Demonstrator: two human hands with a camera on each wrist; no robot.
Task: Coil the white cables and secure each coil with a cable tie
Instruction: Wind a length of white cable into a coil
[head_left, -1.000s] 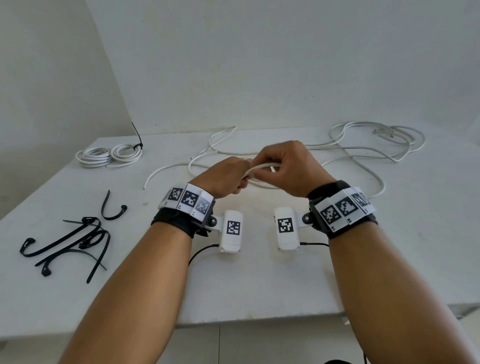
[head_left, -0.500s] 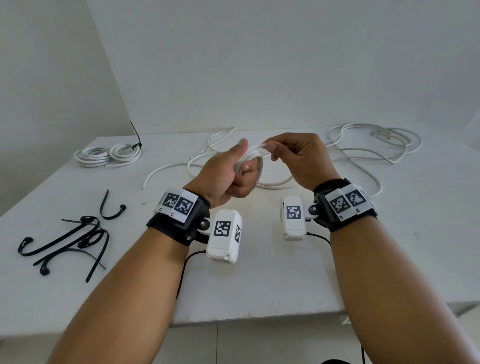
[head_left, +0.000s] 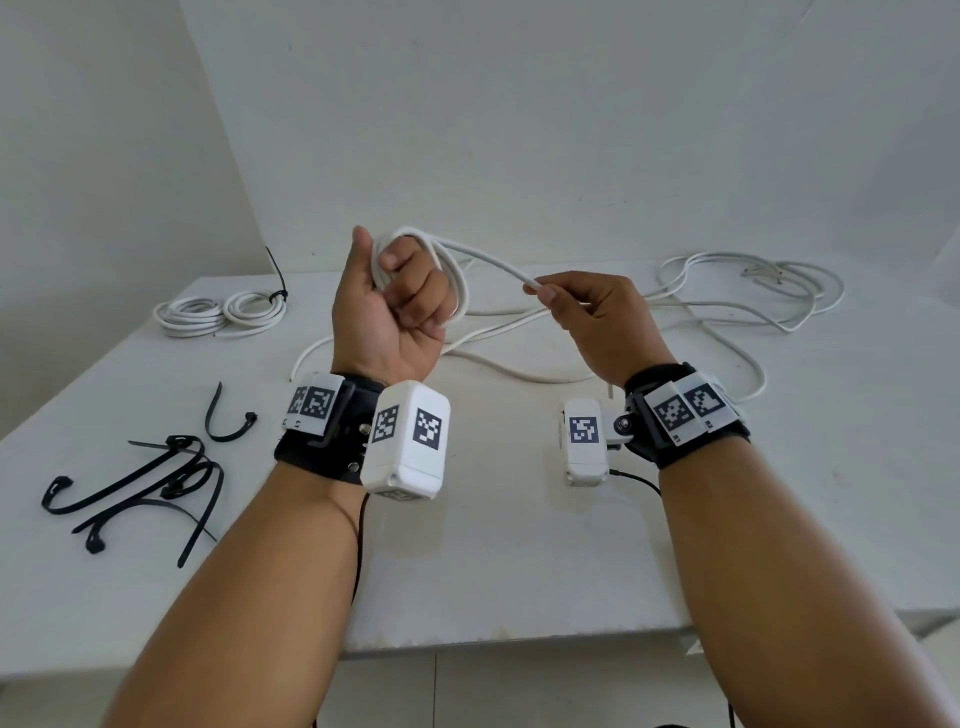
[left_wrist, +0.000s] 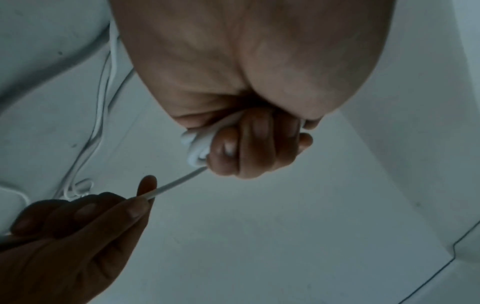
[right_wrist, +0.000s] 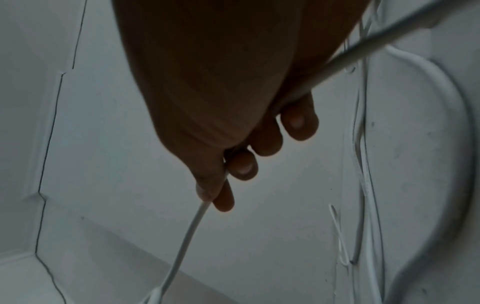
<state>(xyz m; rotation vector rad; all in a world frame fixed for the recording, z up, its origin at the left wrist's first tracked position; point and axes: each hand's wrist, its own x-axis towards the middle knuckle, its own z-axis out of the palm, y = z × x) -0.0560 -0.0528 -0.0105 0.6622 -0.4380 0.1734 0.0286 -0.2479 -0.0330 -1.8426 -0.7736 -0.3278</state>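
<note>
The left hand (head_left: 397, 306) has come up off the desk (head_left: 519, 561) since a second ago, when both hands were low and close together over the cable (head_left: 488, 257). Now it is raised, palm turned toward the camera, fingers curled tight around the first small loops of white cable. The left wrist view shows two or three turns bunched in the fist (left_wrist: 197, 148).

The right hand (head_left: 597, 317) has drawn away toward the right edge and pinches the same cable between thumb and fingertips (right_wrist: 207, 185), with a short taut run of cable between the two hands. The rest of the cable trails down behind the hands and sprawls across the back of the desk toward the far right corner (most of its length is still loose).

So the coil has only just begun: the hands have gone from forming the first bend to feeding cable for the next turn. A likely next move is for the right hand to bring its stretch round to the left fist.

One finished coil (head_left: 223, 312), already tied, lies near the far left corner. Spare black ties (head_left: 150, 480) lie at the left edge, untouched.
</note>
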